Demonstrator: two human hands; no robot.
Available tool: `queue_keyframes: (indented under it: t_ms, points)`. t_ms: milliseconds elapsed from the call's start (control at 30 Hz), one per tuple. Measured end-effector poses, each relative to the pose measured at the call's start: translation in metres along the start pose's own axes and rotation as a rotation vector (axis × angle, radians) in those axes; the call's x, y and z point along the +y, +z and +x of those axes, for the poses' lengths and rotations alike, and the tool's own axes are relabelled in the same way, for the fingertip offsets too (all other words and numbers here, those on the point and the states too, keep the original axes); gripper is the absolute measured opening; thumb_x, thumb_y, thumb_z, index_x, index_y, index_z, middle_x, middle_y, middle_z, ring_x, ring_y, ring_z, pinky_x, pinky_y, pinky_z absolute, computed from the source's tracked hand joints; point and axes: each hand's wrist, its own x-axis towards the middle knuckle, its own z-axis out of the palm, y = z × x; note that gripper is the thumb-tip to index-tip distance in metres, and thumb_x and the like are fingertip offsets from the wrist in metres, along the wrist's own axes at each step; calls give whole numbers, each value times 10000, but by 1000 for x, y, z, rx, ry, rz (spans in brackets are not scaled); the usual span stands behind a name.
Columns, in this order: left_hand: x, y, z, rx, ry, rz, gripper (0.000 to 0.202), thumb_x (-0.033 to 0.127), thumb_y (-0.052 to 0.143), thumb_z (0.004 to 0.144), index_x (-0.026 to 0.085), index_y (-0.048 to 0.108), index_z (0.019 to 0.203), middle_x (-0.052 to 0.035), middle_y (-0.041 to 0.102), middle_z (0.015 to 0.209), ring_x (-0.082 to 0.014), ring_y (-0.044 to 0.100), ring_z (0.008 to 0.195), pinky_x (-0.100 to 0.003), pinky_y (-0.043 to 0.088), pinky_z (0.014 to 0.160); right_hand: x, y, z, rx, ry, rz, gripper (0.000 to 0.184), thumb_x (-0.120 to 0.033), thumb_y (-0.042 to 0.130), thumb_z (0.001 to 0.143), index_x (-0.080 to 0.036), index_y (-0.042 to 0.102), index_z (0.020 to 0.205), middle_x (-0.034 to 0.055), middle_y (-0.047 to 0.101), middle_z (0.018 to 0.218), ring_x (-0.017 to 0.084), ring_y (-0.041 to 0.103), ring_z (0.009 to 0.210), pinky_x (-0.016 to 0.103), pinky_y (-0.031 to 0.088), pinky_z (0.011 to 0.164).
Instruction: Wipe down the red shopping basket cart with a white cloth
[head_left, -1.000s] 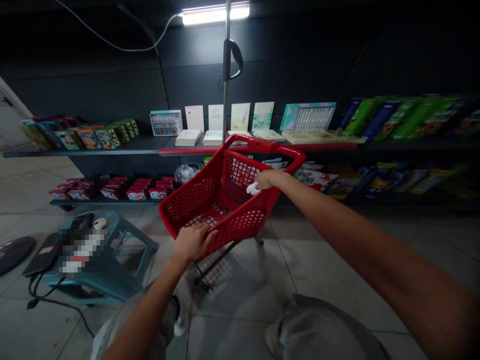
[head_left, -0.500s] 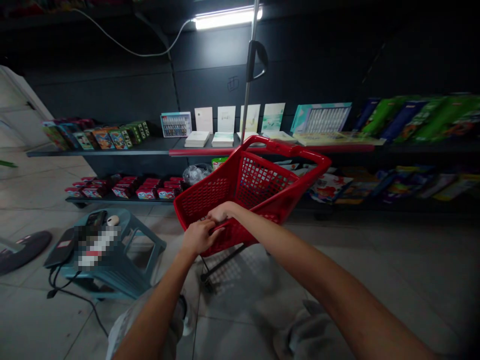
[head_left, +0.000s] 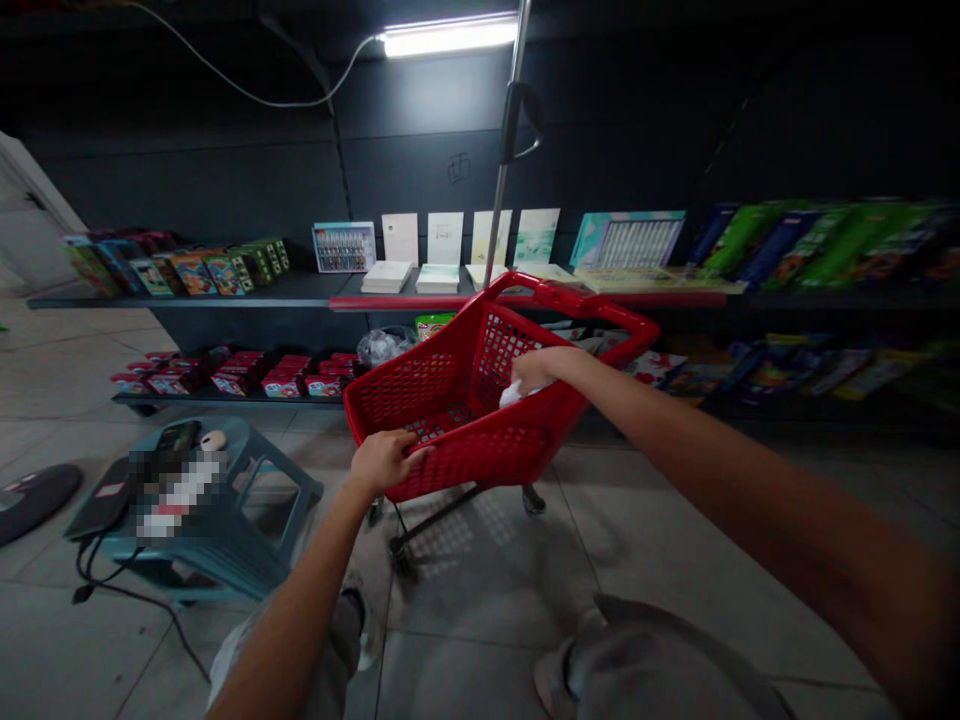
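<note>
A red plastic shopping cart [head_left: 491, 450] with perforated walls stands in front of me, tilted in view with its handle to the upper right. My left hand [head_left: 384, 462] grips the near rim at the front corner, fingers hooked over the edge and thumb outside. Farther along, toward the handle, my right hand [head_left: 538, 368] is over the basket, closed on a crumpled white cloth [head_left: 511, 395]. The cloth is at the inner side of the near wall; most of it is hidden by the hand and the rim.
Behind the cart runs a dark shelf [head_left: 300, 290] with books, pen sets and small boxes; red boxes [head_left: 285, 375] and snack bags are on the lower level. To my left a blue-grey stool [head_left: 262, 545] carries devices and cables. A metal pole [head_left: 496, 220] rises by the cart.
My right hand has moved right and up along the cart, from beside the left hand toward the handle end, and the white cloth now shows. My left hand stays at the near rim.
</note>
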Motion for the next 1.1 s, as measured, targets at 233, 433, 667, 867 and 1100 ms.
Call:
queue_keyframes:
  t_ms: [233,433,667,867,1100]
  points:
    - [-25,2,1,94,-95,46,430,590,525,962,233,679,777,-35,734,839,-180,665,795,-262,330,636,41,80,-86,1107,145,205,375,-177,516,889,-176,676,1227,157,554,1356,281,520,1286,384,409,1096]
    - [-20,8,-5,189,-191,71,417,601,552,936,237,679,777,-36,739,835,-186,671,804,-266,326,630,1,140,-79,1346,552,588,438,-263,493,871,-122,560,1279,209,550,1256,297,559,1209,392,459,1029]
    - [19,9,-10,172,-80,-18,553,594,360,1017,213,635,725,-47,712,801,-172,647,782,-276,332,663,-41,172,-21,1231,608,1071,553,-315,428,864,-107,485,1374,201,612,1279,258,613,1136,341,492,961]
    - [33,12,-12,142,-143,-49,610,503,178,1070,218,615,753,-49,718,825,-171,642,783,-290,333,682,-134,190,-8,1363,241,1367,408,-290,581,793,-174,613,1183,95,673,1093,231,626,980,365,514,914]
    - [20,17,-13,150,-175,-58,644,502,128,1063,209,607,747,-73,698,776,-191,636,765,-292,330,667,-220,187,-21,1149,-269,1110,389,-99,639,784,-203,639,1159,111,594,1227,238,622,1100,354,531,962]
